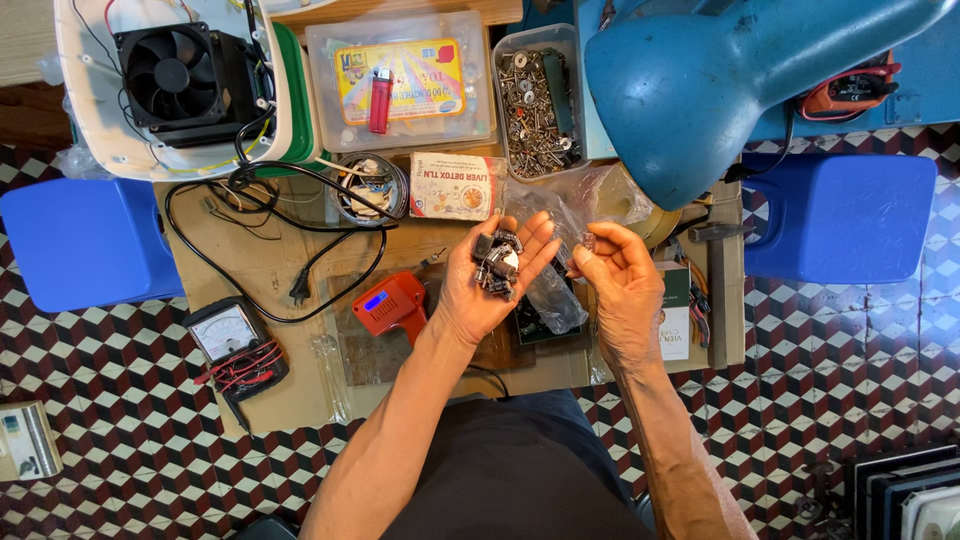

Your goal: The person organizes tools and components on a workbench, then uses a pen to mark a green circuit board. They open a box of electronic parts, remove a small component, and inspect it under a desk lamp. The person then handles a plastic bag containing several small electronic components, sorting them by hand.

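A heap of small dark electronic components [497, 262] is being cradled in the left hand [487, 280], palm up and fingers spread wide. One tiny part [587, 243] is being pinched between thumb and fingertips of the right hand [620, 285]. A clear plastic bag [553, 296] is lying just beneath both hands. A red soldering gun [392, 305] is resting near the left wrist, an analogue multimeter [232, 342] farther left, and a tub of screws [538, 100] beyond the hands.

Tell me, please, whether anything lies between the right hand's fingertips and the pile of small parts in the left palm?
Nothing visible does. The right hand is beside the left hand, and the dark parts lie uncovered in the open palm.
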